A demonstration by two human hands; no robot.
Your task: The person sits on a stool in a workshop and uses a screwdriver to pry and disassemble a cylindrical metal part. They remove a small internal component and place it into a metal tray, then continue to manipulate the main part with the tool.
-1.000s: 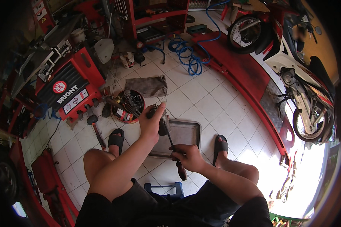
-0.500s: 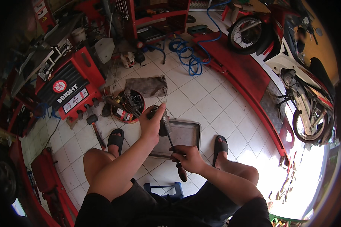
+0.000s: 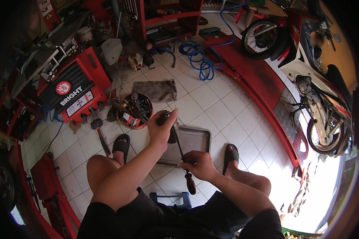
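My left hand [image 3: 160,129] is closed around a dark metal part [image 3: 172,137] with a black rounded end, its thumb stretched along the top. Much of that part is covered by the fingers. My right hand [image 3: 199,164] pinches the long thin shaft of a screwdriver [image 3: 191,185], whose brown and dark handle hangs below the fingers. The shaft slants up to the metal part; whether its tip touches or sits inside cannot be made out. Beneath both hands, a shallow grey metal tray [image 3: 201,137] lies on the tiled floor.
A round red tub [image 3: 141,125] of tools stands beyond my left hand, a dirty cloth [image 3: 155,91] behind it. A mallet [image 3: 101,135] lies at left by a red machine [image 3: 77,89]. Blue hose [image 3: 195,59], a red lift ramp [image 3: 259,89] and a motorcycle [image 3: 307,79] are at right.
My right hand's fingers have shifted on the screwdriver shaft, and the handle hangs slightly lower and more in view. My left hand still grips the metal part, turned a little.
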